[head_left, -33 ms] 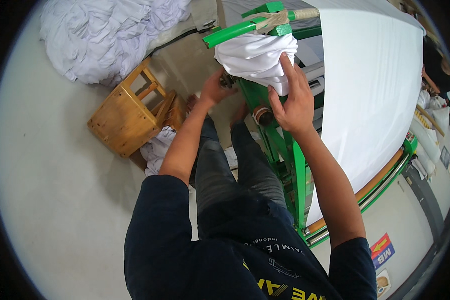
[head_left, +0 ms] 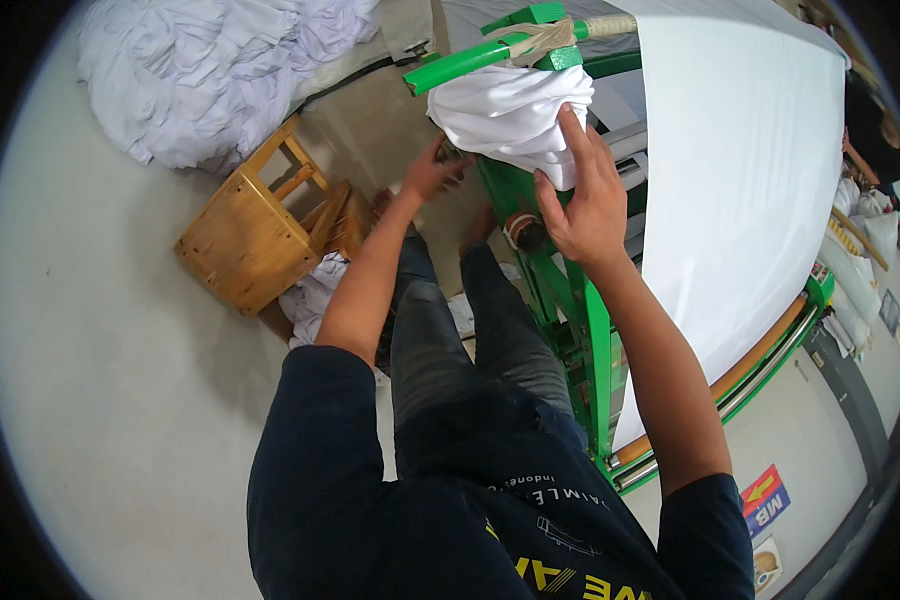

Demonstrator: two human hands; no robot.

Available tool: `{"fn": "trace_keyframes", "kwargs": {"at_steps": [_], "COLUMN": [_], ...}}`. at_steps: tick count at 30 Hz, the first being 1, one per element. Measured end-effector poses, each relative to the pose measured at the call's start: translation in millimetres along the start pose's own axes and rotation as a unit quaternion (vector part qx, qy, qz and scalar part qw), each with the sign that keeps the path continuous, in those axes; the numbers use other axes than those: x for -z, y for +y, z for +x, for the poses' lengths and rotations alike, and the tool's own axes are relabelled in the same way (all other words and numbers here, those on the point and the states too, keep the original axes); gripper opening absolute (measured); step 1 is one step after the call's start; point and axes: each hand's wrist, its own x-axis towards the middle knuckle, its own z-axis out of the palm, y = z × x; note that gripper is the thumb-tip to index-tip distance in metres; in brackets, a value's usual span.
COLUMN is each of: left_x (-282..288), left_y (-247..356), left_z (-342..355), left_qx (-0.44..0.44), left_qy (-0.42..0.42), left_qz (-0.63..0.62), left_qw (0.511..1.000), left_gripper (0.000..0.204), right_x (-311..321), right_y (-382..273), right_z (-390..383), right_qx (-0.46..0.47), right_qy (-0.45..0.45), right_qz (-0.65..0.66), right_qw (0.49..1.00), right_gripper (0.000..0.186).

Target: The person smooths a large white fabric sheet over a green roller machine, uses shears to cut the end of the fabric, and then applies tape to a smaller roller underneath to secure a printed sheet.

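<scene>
White bunched cloth (head_left: 510, 115) hangs beneath a green bar (head_left: 470, 62) at the end of a green-framed machine (head_left: 595, 370). My right hand (head_left: 592, 205) rests against the cloth's right side, thumb and fingers spread and the fingertips on its folds. Just below the cloth's left end, my left hand (head_left: 432, 172) has its fingers curled round a small dark metal part (head_left: 452, 152), mostly covered by the fingers. To the right of my right hand, a wide sheet of white fabric (head_left: 745, 180) is stretched over the machine.
A wooden stool (head_left: 245, 240) lies tipped left of my legs, with white cloth (head_left: 320, 290) beside it. At the upper left a large heap of white fabric (head_left: 190, 75) sits on the floor. Wooden and metal rollers (head_left: 740, 375) cross the machine's lower right. Another person (head_left: 875, 130) is at the far right.
The fingers of my left hand have shifted slightly on the metal part. My right hand and the cloth stay in place.
</scene>
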Motion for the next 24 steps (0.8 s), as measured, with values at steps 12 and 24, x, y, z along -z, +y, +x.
{"fn": "trace_keyframes", "kwargs": {"at_steps": [12, 24], "left_x": [-12, -7], "left_y": [-7, -3], "left_z": [-3, -7], "left_qx": [-0.037, -0.142], "left_qy": [0.075, 0.078], "left_qz": [0.037, 0.253], "left_qw": [0.996, 0.954], "left_gripper": [0.072, 0.077], "right_x": [3, -1], "right_y": [-2, 0], "right_z": [1, 1], "right_qx": [0.006, 0.002], "right_qy": [-0.024, -0.001], "right_qz": [-0.031, -0.002], "right_qw": [0.999, 1.0], "right_gripper": [0.079, 0.078]}}
